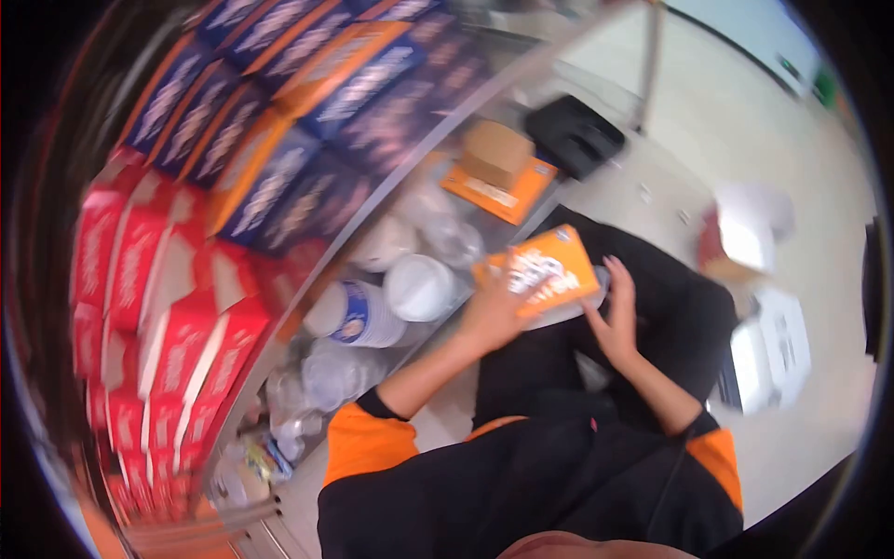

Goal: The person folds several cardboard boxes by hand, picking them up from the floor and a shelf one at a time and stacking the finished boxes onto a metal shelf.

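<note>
An orange box point(554, 270) with white lettering is held over my lap, slightly blurred. My left hand point(503, 312) grips its near left side, fingers lying over the printed face. My right hand point(613, 315) is at the right end, its thumb at the box's lower corner and its fingers along the side. Beneath the box shows the edge of something pale or clear point(559, 315); its kind cannot be made out. Just beyond, on the lower shelf, lies another orange box point(507, 196) with a brown carton point(496, 154) on it.
Dark blue and orange boxes point(289, 112) and red cartons point(177, 326) fill the shelving at left. Stacked white tubs point(358, 312) and clear plastic items are on the lower shelf. A black tray point(575, 135) lies beyond. White packages point(768, 349) and an open carton point(745, 228) are on the floor at right.
</note>
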`<state>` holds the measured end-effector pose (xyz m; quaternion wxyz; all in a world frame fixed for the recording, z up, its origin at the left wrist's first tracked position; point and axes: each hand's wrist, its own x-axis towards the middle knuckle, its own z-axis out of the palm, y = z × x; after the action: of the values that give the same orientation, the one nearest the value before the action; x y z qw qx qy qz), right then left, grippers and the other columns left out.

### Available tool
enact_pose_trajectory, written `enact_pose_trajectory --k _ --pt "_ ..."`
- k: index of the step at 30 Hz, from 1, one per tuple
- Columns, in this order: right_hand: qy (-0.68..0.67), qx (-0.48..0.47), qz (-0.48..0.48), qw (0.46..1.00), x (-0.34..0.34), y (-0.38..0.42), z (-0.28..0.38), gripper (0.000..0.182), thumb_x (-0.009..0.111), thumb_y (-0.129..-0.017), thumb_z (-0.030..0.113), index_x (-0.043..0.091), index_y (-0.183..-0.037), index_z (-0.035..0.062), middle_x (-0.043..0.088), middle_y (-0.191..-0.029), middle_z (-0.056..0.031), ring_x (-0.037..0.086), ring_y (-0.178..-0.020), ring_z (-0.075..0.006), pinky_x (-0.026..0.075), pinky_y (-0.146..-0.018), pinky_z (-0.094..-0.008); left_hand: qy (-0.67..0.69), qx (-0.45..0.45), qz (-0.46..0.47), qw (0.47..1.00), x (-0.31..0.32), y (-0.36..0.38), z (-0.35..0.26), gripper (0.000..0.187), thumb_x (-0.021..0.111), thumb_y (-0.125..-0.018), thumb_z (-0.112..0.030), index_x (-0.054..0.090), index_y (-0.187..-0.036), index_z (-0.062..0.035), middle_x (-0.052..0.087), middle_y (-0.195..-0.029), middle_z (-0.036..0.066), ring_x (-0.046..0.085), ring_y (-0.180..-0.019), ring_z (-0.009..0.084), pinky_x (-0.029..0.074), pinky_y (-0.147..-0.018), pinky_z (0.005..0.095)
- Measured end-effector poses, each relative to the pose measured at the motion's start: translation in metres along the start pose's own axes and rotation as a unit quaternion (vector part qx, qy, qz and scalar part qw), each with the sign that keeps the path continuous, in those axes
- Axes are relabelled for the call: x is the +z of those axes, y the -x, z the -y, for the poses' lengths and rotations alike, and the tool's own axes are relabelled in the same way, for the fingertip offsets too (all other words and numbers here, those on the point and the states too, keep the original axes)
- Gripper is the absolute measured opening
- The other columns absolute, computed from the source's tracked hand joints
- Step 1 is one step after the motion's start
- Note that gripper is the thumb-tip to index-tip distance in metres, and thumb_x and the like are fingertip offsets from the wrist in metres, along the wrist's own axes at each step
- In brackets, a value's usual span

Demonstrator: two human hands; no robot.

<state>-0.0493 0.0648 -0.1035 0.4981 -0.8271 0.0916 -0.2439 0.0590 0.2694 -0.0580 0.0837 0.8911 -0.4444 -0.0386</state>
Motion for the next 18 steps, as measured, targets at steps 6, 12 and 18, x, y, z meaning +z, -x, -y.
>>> enact_pose_trajectory --k 6,12,18 --pt "-0.215 0.119 0.019 0.969 0.028 0.021 0.008 0.053 0.048 -0.098 0.018 0.031 -0.147 0.0091 0.032 -0.148 -0.0193 0.034 -0.136 -0.0327 0.027 -0.11 -0.0351 0.015 0.005 -0.029 0.999 0.005 0.018 0.004 0.064 0.065 -0.083 -0.039 0.042 -0.142 -0.0305 0.015 -0.151 0.028 0.025 -0.127 0.0579 0.028 -0.105 0.0594" --pt "-0.235 0.09 -0.043 0.967 0.027 0.023 0.026 0.042 0.057 -0.093 0.014 0.048 -0.134 0.0034 0.054 -0.13 -0.0176 0.053 -0.121 -0.0287 0.039 -0.102 -0.0332 0.087 0.019 -0.093 0.992 0.022 0.036 0.017 0.064 0.06 -0.087 -0.033 0.038 -0.145 -0.019 0.016 -0.15 0.029 0.024 -0.129 0.056 0.025 -0.105 0.0591" --pt "-0.254 0.086 -0.099 0.958 0.03 0.017 0.018 0.024 0.068 -0.085 0.007 0.064 -0.106 -0.0032 0.067 -0.111 -0.0151 0.063 -0.106 -0.0254 0.046 -0.094 -0.0324 0.077 0.007 -0.079 0.994 0.023 0.035 0.015 0.064 0.057 -0.087 -0.035 0.036 -0.145 -0.0173 0.016 -0.151 0.028 0.022 -0.13 0.0568 0.024 -0.107 0.0595"
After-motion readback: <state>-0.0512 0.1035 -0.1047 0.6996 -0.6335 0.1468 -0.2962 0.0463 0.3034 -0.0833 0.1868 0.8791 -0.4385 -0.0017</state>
